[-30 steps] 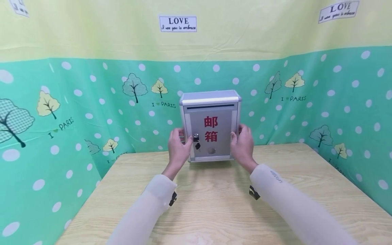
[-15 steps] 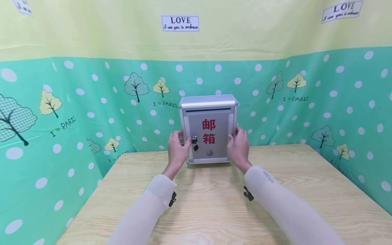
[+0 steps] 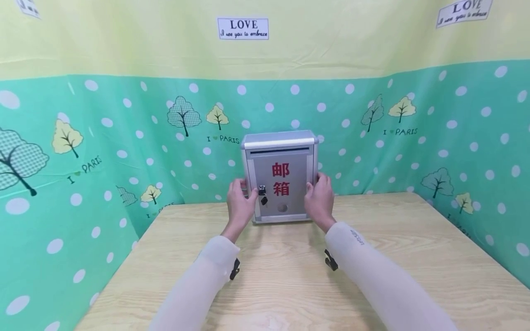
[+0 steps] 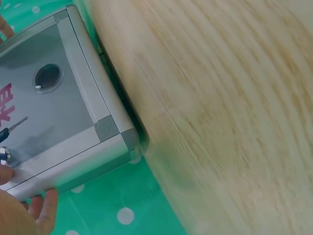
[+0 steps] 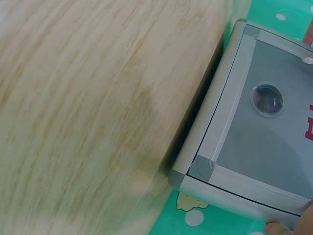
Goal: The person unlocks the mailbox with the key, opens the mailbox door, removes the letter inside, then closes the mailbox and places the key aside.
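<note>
A silver-grey metal mailbox point(image 3: 293, 184) with red characters and a slot near its top is upright at the table's far side. A black-topped key point(image 3: 264, 201) hangs from the lock point(image 3: 262, 189) on its door. My left hand point(image 3: 240, 204) grips the left side, thumb on the front by the lock and fingers behind. On the opposite side, my right hand point(image 3: 319, 200) grips the edge in the same way. Both wrist views show the round window point(image 5: 268, 99) low on the door, and a dark shadow strip along the bottom edge close over the table.
The light wooden table point(image 3: 273, 285) reaches back to a green dotted curtain point(image 3: 145, 115) printed with trees. This cloth hangs behind the mailbox and along both sides. Dark buckles point(image 3: 330, 260) show under the pale sleeves point(image 3: 372, 271).
The mailbox has come down and shifted a little left, with its bottom edge nearer the table. Both hands keep their grip, and the right hand has moved left with it.
</note>
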Motion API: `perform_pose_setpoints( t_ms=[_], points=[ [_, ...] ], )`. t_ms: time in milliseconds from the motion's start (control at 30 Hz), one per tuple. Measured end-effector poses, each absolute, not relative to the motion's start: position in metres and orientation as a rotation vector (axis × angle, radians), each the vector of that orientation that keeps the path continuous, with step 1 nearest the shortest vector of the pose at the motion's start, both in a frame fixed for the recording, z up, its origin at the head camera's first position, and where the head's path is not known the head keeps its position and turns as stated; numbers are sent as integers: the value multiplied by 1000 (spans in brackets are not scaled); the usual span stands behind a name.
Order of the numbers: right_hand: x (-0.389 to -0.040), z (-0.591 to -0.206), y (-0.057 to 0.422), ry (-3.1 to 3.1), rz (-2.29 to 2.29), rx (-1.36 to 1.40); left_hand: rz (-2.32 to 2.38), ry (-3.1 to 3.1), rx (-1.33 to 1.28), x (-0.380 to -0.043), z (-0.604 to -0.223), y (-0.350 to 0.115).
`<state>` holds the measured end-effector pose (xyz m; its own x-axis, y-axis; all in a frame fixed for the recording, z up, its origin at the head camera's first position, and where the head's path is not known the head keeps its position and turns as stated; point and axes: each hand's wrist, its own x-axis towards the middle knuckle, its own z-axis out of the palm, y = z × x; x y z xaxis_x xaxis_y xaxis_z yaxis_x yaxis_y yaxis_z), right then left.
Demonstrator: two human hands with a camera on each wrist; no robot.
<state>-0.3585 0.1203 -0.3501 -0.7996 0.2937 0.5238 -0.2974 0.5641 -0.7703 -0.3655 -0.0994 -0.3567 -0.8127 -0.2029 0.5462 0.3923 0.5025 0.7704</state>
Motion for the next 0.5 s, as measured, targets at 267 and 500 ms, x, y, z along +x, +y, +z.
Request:
perform_pose_setpoints(
  t_ms=[267, 500],
  points=[
    [-360, -354, 118, -2184, 1246, -21, -1299, -2167, -146, -366, -360, -100],
    [-362, -355, 116, -2189, 1239, -24, -1293, -2168, -139, -367, -360, -101]
  ],
)
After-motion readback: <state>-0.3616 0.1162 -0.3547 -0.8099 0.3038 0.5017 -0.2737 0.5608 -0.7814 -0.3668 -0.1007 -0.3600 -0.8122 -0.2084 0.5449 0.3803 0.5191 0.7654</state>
